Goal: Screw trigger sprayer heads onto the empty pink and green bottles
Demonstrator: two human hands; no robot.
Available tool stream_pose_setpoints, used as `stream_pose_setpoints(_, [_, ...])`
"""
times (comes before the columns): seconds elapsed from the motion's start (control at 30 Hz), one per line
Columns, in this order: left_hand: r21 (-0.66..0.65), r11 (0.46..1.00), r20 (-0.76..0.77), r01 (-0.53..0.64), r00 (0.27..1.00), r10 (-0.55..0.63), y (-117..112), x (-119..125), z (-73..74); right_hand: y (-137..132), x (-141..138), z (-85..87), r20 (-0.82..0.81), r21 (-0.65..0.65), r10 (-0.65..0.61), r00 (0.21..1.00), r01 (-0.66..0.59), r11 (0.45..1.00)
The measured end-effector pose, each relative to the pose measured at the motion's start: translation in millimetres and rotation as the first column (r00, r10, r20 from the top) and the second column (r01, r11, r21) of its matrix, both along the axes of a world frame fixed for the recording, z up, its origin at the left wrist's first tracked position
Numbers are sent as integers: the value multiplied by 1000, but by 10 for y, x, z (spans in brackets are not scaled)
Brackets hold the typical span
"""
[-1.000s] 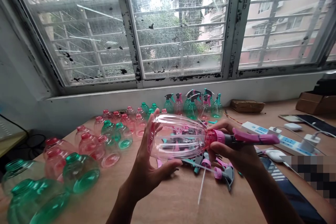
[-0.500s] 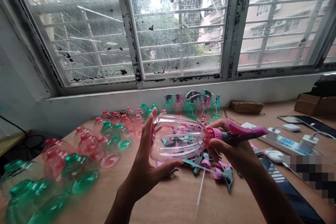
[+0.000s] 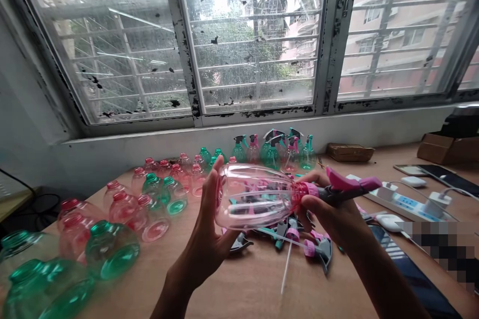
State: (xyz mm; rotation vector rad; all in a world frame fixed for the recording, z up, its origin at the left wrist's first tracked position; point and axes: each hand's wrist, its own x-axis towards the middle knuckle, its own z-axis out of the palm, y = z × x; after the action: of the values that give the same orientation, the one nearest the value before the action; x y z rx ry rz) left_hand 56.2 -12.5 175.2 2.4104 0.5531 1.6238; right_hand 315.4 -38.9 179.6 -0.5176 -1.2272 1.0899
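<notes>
A clear pink spray bottle (image 3: 258, 197) lies sideways in the air above the table, its base to the left. My left hand (image 3: 207, 224) cups the base, thumb low and fingers up behind it. At the neck, the thumb and fingers of my right hand (image 3: 324, 209) close around the pink collar. The spray head (image 3: 342, 187), grey with a pink trigger, sits on the neck and points right. Beneath the bottle lies a pile of loose spray heads (image 3: 318, 251) in pink, green and grey, partly hidden by it. Some have white dip tubes.
Open pink and green bottles (image 3: 112, 249) stand in rows on the left of the wooden table (image 3: 239, 289). Several bottles with spray heads (image 3: 275, 152) stand by the window wall. At right are a power strip (image 3: 402, 202), phones (image 3: 449, 177) and a cardboard box (image 3: 441, 149).
My left thumb has drawn back from along the bottle's underside toward its base. The bottle has turned slightly and shifted a little right with my right hand.
</notes>
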Motion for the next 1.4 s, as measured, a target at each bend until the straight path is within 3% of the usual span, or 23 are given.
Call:
stream_pose_setpoints(0.27, [-126, 991, 12, -41, 999, 43, -66, 16, 42, -34, 15, 9, 79, -20, 17, 997, -15, 1000])
stream_pose_setpoints(0.47, [-4, 1000, 27, 21, 999, -21, -37, 23, 8, -28, 4, -1, 23, -20, 49, 999, -48, 999])
stream_pose_setpoints(0.7, [-116, 993, 72, 8, 997, 0, -53, 1, 13, -58, -8, 35, 87, -38, 44, 995, -41, 998])
stream_pose_setpoints(0.9, [16, 996, 7, 84, 996, -84, -16, 4, 23, -25, 30, 20, 30, -36, 46, 998, -45, 998])
stream_pose_setpoints(1.13, [-65, 996, 67, 58, 996, -54, -57, -3, 40, -65, 11, 12, 92, 10, -5, 996, 4, 1000])
stream_pose_setpoints(1.3, [23, 997, -23, 70, 997, -69, -75, 1, 41, -16, 23, -10, 8, 16, 31, 1000, -31, 999])
stream_pose_setpoints(1.4, [-13, 999, -44, 46, 998, -46, -91, 10, 39, -12, 35, -7, 25, 15, 7, 1000, -7, 1000])
